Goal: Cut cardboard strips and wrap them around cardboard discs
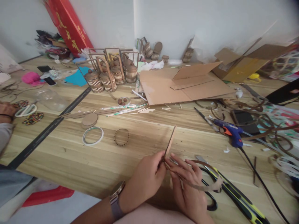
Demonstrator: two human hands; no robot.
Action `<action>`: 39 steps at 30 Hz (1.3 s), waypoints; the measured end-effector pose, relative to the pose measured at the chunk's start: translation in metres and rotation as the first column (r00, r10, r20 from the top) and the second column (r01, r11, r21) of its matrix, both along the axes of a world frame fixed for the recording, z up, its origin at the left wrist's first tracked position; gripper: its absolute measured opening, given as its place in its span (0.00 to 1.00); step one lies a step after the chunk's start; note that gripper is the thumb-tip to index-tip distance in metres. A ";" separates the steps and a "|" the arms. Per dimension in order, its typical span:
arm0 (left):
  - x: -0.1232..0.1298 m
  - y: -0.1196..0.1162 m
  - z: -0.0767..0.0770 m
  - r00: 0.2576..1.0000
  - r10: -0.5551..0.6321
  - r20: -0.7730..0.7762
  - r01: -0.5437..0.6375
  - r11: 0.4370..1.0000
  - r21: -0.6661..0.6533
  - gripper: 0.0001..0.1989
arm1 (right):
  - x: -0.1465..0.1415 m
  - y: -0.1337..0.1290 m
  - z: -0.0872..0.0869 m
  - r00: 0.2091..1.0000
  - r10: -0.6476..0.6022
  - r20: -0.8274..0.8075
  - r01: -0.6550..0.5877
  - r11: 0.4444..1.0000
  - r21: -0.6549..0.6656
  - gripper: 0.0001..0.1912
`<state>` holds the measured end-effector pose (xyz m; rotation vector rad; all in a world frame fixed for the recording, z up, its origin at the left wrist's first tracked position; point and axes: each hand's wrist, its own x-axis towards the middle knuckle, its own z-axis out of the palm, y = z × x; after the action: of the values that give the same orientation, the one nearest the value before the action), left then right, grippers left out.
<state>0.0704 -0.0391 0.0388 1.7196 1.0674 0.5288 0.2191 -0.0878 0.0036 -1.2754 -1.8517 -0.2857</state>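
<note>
Near the front edge of the wooden table, my left hand (149,172), with a watch on its wrist, pinches the lower end of a narrow cardboard strip (171,141) that points up and away. Beside it my right hand (187,180) is closed around the same end, fingers pressed together. A thin brown band (205,187) loops out to the right of my right hand; its near end is hidden by the fingers. Under and right of that hand lie black-handled scissors (211,202) and a yellow-black cutter (240,199). A small ring (121,137) and a roll of white tape (92,136) lie to the left.
A blue glue gun (230,132) with a black cord lies at right. Small lidded baskets (108,81) with tall handles stand behind, beside a flat cardboard sheet (158,88). Another person's hand (7,110) rests at far left near white-handled scissors (26,110).
</note>
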 end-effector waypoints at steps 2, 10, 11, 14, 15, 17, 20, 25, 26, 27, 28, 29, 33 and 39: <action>0.000 0.000 -0.001 1.000 0.004 0.004 -0.004 1.000 -0.003 0.12 | 0.000 0.000 0.000 1.000 0.000 0.011 0.000 1.000 -0.001 0.09; -0.001 0.001 0.000 1.000 -0.012 0.004 0.012 1.000 -0.015 0.13 | 0.000 -0.001 0.000 1.000 0.004 -0.025 -0.005 1.000 -0.029 0.09; -0.001 0.001 0.000 1.000 -0.019 0.001 0.019 1.000 -0.011 0.13 | 0.000 -0.001 0.000 1.000 0.006 -0.025 -0.007 1.000 -0.028 0.09; -0.002 0.001 0.000 1.000 -0.026 -0.004 0.026 1.000 -0.004 0.15 | 0.000 -0.002 0.000 1.000 -0.008 0.001 0.008 0.999 -0.042 0.07; -0.002 0.001 0.000 1.000 -0.023 -0.007 0.023 1.000 -0.003 0.16 | 0.000 -0.002 0.000 1.000 -0.019 0.011 0.019 0.999 -0.045 0.07; -0.002 0.001 0.001 1.000 -0.015 -0.012 0.015 1.000 0.002 0.17 | 0.000 -0.002 0.000 0.999 -0.027 0.023 0.028 0.999 -0.044 0.07; -0.002 0.001 0.002 1.000 -0.017 0.014 0.016 1.000 0.008 0.17 | 0.001 -0.001 -0.001 0.999 -0.012 0.029 0.013 0.999 -0.037 0.07; -0.001 0.001 -0.001 0.999 0.010 0.031 -0.010 1.000 -0.007 0.15 | 0.000 -0.001 0.000 0.999 -0.001 0.034 0.002 1.000 -0.030 0.08; -0.001 0.001 -0.002 1.000 0.018 0.026 -0.018 1.000 -0.007 0.15 | 0.000 -0.001 0.000 1.000 0.003 0.029 -0.002 1.000 -0.027 0.08; -0.001 0.001 -0.002 0.999 0.022 0.023 -0.022 1.000 -0.007 0.14 | 0.000 -0.001 0.001 1.000 0.004 0.021 -0.004 1.000 -0.023 0.07; -0.001 0.001 -0.002 0.999 0.023 0.023 -0.023 1.000 -0.009 0.14 | -0.001 -0.001 0.001 1.000 0.001 0.011 -0.001 1.000 -0.023 0.07; -0.002 0.001 -0.002 0.999 0.019 0.026 -0.019 1.000 -0.012 0.14 | -0.001 -0.001 0.002 1.000 -0.002 0.001 0.002 1.000 -0.023 0.08; -0.003 0.001 -0.001 0.999 -0.003 0.052 0.004 1.000 -0.024 0.13 | 0.000 -0.001 0.002 1.000 -0.005 -0.017 0.004 0.999 -0.043 0.07; -0.002 0.003 0.000 0.998 -0.020 0.055 0.021 0.999 -0.030 0.12 | 0.000 -0.002 -0.003 0.999 0.003 -0.047 -0.006 0.999 -0.052 0.08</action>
<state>0.0681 -0.0365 0.0390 1.6781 1.0129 0.5413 0.2193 -0.0901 0.0002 -1.3024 -1.8330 -0.2046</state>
